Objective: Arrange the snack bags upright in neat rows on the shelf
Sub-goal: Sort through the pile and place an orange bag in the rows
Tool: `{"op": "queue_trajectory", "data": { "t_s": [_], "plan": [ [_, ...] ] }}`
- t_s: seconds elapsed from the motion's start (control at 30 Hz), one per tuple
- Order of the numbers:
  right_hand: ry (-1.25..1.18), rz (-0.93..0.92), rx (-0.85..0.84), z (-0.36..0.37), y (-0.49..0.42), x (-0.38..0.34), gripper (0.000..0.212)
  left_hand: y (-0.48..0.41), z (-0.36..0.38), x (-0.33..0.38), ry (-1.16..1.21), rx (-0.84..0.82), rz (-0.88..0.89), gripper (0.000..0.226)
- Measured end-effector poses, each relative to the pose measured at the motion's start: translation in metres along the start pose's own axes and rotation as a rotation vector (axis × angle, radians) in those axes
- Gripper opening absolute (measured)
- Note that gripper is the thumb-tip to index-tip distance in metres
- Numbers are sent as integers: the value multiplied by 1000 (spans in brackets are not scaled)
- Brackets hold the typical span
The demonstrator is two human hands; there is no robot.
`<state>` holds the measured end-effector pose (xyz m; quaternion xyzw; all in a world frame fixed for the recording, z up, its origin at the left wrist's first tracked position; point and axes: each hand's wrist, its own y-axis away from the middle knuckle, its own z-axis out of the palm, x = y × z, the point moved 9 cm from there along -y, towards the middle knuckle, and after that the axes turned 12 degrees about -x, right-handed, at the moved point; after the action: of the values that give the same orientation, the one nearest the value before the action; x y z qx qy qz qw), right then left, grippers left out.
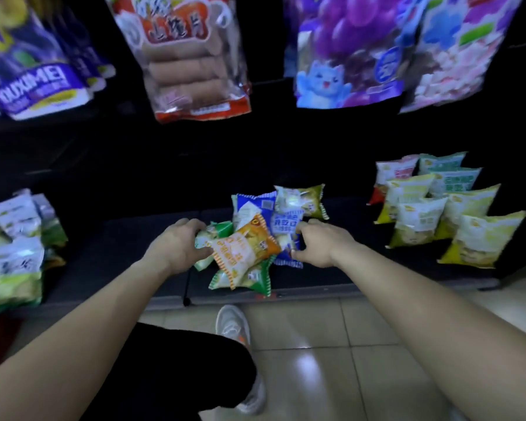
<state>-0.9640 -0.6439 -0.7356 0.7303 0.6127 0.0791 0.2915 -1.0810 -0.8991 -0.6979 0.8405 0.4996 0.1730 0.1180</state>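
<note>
Curled fingers of the left hand (179,246) and right hand (316,246) clasp opposite sides of the jumbled snack bags (246,247), heaped on the shelf (119,253). Stage: gathering. The next move likely calls for standing bags singly beside the upright yellow rows (438,214).

Dim light. Black shelf (119,244), dark back panel (195,162). Glossy beige floor tiles (371,384), pale glare patch (305,364).

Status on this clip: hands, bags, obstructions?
Left hand, right hand both gripping bag pile, jumbled on shelf. Yellow bags upright in rows at right. Nothing in the way.
</note>
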Motion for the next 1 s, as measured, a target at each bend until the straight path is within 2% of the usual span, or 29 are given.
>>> {"op": "queue_trajectory", "data": {
  "t_s": [0.2, 0.4, 0.5, 0.73, 0.87, 1.0],
  "plan": [
    [-153, 34, -41, 44, -84, -36, 72, -21, 26, -54, 139, -47, -29, 66],
    [-362, 134, -41, 66, -143, -35, 105, -42, 47, -63, 160, -129, -9, 74],
    [-464, 86, -62, 71, -159, -35, 95, -48, 51, -65, 172, -144, -13, 77],
    [-458, 43, -29, 67, -174, -41, 89, -52, 52, -70, 228, -151, -23, 75],
    [-605, -9, -3, 63, -172, -55, 94, -53, 47, -67, 215, -137, -4, 74],
    [-587, -25, 35, 51, -163, -62, 95, -54, 38, -59, 225, -93, 14, 74]
  ]
}}
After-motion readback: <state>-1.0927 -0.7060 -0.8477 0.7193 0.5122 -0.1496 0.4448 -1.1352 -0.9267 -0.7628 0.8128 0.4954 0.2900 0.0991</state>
